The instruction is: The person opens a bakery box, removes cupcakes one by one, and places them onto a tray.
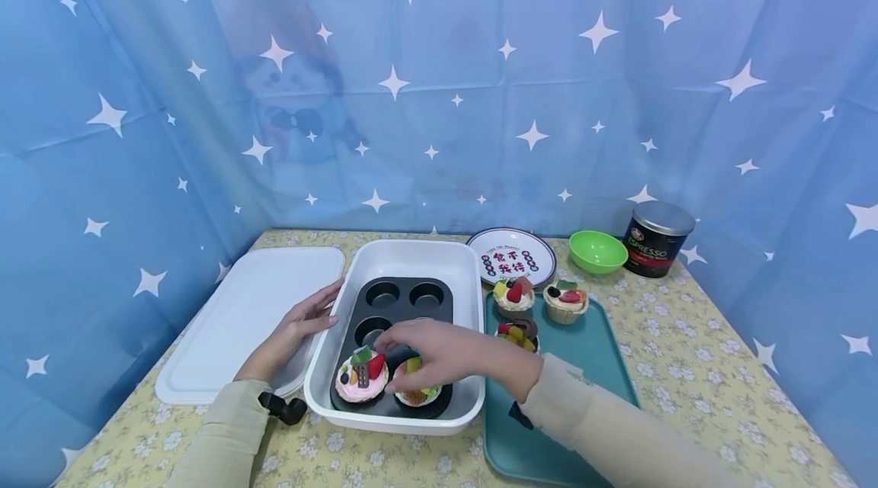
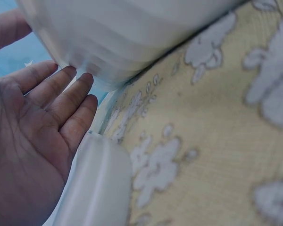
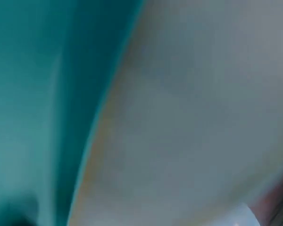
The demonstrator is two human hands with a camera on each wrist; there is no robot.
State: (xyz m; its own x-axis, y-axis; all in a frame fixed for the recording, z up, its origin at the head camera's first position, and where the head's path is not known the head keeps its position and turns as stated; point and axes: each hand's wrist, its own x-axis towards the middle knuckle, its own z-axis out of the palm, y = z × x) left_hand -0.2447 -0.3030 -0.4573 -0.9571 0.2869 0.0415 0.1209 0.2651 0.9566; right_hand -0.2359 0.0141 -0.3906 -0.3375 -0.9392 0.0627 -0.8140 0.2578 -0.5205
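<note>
My left hand [image 1: 302,329] rests at the left side of a white rectangular box [image 1: 394,423], fingers extended; the left wrist view shows the fingertips against its outer wall. Inside the box lies a dark muffin pan [image 1: 403,306]. A pink-cream cupcake [image 1: 357,385] topped with fruit sits at its front left. Beside it, at the front right, a fruit-topped cupcake [image 1: 418,395] is partly hidden under my right hand [image 1: 446,354]. Thumb and fingers of that hand are spread apart between and above the two cupcakes. The right wrist view is blurred and shows no fingers clearly.
Right of the box, a teal tray [image 1: 569,354] bears several cupcakes, among them one with strawberry [image 1: 564,305]. Behind stand a patterned plate [image 1: 511,248], a green bowl [image 1: 599,253] and an espresso tin [image 1: 655,244]. A white lid [image 1: 254,313] lies at the left.
</note>
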